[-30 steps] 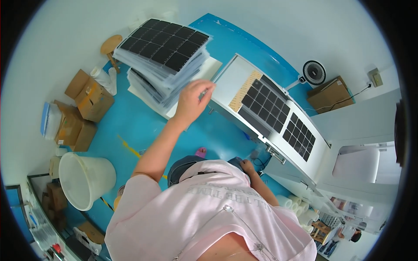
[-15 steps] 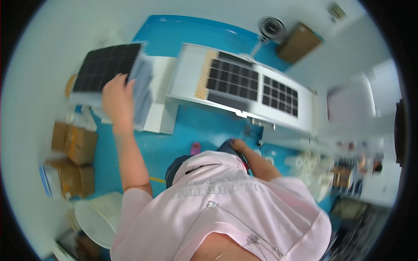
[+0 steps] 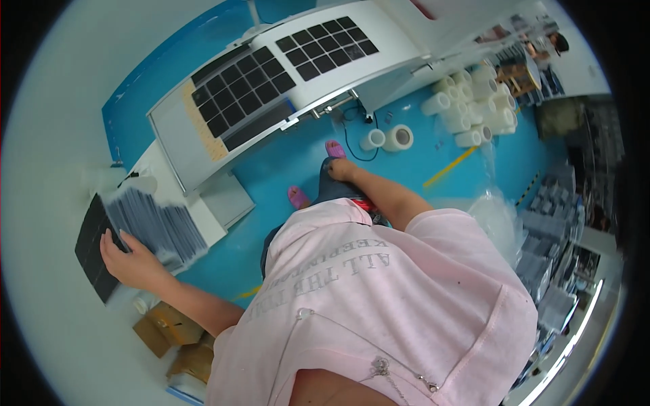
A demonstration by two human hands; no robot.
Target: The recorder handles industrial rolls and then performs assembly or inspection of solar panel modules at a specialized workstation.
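Observation:
My left hand [image 3: 126,261] is spread over a thin black sheet [image 3: 101,247] marked with a faint grid, its fingers stretched apart against the face. That sheet lies against the outer left side of a stack of thin grey-blue sheets [image 3: 159,223], whose edges show. My right hand [image 3: 343,169] rests on my dark trouser leg near the knee. Its fingers are too small and turned away to make out, and no object shows in it.
Two black gridded panels [image 3: 244,91] [image 3: 327,49] lie on a long white machine bed [image 3: 186,145] ahead. White film rolls [image 3: 467,108] crowd the blue floor at right, with a black cable [image 3: 352,145] nearer. Cardboard boxes [image 3: 172,325] stand below my left arm.
The view has turned right, so the machine and stack appear swung leftward. My left hand stays at the black sheet, which now exposes more of the grey-blue sheets. My right hand remains on the leg.

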